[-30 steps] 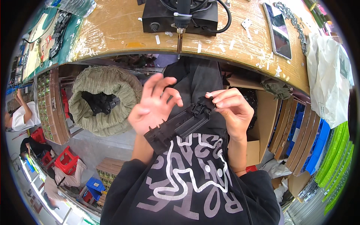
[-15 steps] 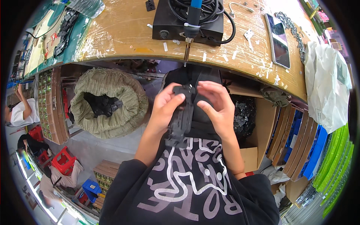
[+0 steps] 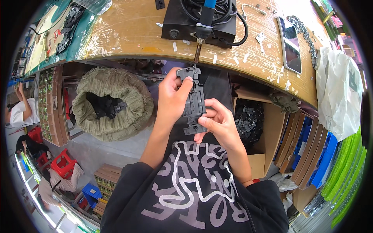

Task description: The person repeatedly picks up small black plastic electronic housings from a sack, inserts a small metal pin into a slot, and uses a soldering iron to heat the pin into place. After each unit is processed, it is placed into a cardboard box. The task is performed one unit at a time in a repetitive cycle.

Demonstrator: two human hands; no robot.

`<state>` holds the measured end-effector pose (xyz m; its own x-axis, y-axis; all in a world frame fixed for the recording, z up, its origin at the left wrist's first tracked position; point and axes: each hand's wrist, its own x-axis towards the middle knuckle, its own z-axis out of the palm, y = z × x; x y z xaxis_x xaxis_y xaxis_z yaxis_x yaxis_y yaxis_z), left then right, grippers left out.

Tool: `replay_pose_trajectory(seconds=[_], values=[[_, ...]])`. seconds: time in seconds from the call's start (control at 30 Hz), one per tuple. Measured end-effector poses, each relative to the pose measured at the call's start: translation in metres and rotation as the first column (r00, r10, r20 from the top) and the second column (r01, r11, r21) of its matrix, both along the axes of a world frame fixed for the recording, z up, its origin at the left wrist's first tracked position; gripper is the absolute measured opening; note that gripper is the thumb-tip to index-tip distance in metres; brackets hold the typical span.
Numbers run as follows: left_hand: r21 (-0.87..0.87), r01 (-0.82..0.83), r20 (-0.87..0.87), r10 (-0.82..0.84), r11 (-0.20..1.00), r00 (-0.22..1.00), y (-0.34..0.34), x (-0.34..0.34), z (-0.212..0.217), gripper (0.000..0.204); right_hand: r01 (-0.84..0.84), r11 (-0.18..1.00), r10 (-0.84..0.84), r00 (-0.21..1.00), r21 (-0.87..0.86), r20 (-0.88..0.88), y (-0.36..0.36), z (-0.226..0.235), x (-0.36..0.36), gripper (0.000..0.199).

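A long black plastic part [image 3: 195,101] with moulded slots lies between my two hands, in front of my lap. My left hand [image 3: 174,91] grips its upper end, thumb on top. My right hand [image 3: 218,123] holds its lower right edge between thumb and fingers. The metal tip of a blue-and-black electric screwdriver [image 3: 199,48] points down just above the part's top end; whether they touch I cannot tell.
A black box with coiled cable [image 3: 180,29] and a phone [image 3: 290,44] are on the wooden bench [image 3: 128,40]. A woven sack [image 3: 112,128] of black parts stands left. Right of my lap, a carton [image 3: 268,143] holds small dark parts. A person [image 3: 23,112] sits far left.
The black part has moved up toward the screwdriver tip and is no longer blurred. My right hand has come down from beside its top and closed on its lower end.
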<state>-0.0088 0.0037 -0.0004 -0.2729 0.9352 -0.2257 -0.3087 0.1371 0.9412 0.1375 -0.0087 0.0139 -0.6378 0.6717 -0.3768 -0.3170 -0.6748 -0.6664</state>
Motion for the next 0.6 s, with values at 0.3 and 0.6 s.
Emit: replay_pose_trajectory(seconds=[0.3, 0.6], values=[[0.009, -0.007, 0.042, 0.007, 1.0, 0.999, 0.0003, -0.0005, -0.0004, 0.008, 0.011, 1.0, -0.011, 1.0, 0.01, -0.01, 0.0001, 0.0016, -0.0005, 0.028], [-0.002, -0.014, 0.037, 0.014, 1.0, 0.999, 0.0016, -0.0005, 0.0017, 0.009, 0.007, 0.999, -0.007, 1.0, 0.038, -0.01, 0.0019, 0.0009, -0.0015, 0.029]])
